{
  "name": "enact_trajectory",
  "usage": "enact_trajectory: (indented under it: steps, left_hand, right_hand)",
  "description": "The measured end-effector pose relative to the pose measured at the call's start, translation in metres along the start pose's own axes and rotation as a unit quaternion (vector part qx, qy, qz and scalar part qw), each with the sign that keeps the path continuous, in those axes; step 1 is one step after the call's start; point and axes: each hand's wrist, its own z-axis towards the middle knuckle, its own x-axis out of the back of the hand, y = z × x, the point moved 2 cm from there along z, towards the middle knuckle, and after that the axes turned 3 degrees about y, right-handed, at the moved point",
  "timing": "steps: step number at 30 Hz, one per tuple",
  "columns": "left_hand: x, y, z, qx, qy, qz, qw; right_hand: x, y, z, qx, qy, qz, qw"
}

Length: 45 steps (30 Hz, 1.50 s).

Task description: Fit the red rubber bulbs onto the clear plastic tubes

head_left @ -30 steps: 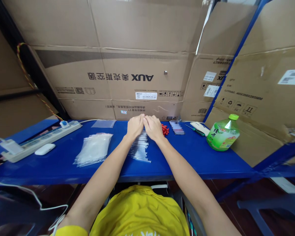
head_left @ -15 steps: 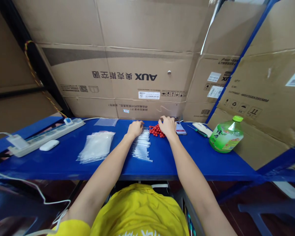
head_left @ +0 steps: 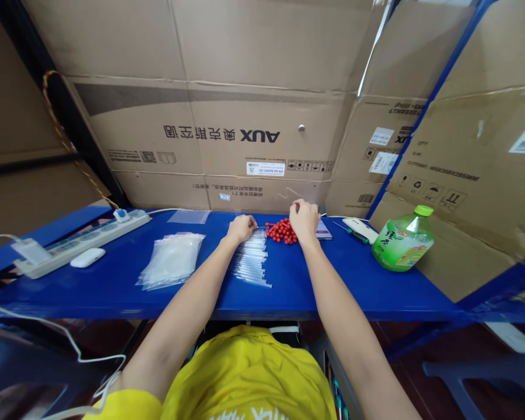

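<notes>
My left hand [head_left: 242,228] is closed at the far end of a row of thin clear tubes [head_left: 250,260]. A tube tip seems to show between its thumb and finger, pointing at the red pieces. To the right of the tubes lies a heap of small red pieces [head_left: 282,231], like caps or plugs. My right hand [head_left: 305,219] is raised at the right edge of this heap, its fingertips drawn together. Whatever they hold is too small or hidden to see. Behind that hand lies a phone [head_left: 324,230], partly covered.
A stack of clear plastic bags [head_left: 174,261] lies left, with another flat bag [head_left: 189,217] behind. Further left are a power strip [head_left: 87,245] and a white case [head_left: 87,257]. A green bottle [head_left: 403,240] and a white device [head_left: 362,228] stand right. Cardboard [head_left: 245,52] walls the back.
My right hand has lifted off the red pieces and shifted slightly right and away, its fingers drawing together. More of the heap shows. The left hand has barely moved.
</notes>
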Motion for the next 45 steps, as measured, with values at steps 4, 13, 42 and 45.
enact_trajectory:
  steps: [4, 13, 42, 45]
  left_hand:
    - [-0.002, -0.001, 0.0, -0.006, 0.004, -0.005, 1.0]
    - [0.0, 0.002, -0.001, -0.044, 0.012, 0.005, 0.999]
    - [0.027, 0.046, -0.017, -0.135, 0.139, -0.129, 0.972]
    - [0.028, 0.046, -0.017, -0.143, 0.14, -0.126, 0.972]
  right_hand:
    - [0.002, 0.007, 0.005, -0.017, 0.036, 0.017, 0.999]
    - [0.001, 0.006, 0.004, -0.021, 0.013, 0.02, 0.999]
    - [-0.018, 0.011, -0.003, 0.059, -0.09, -0.045, 0.993]
    - [-0.015, 0.01, -0.001, 0.046, -0.073, -0.025, 0.996]
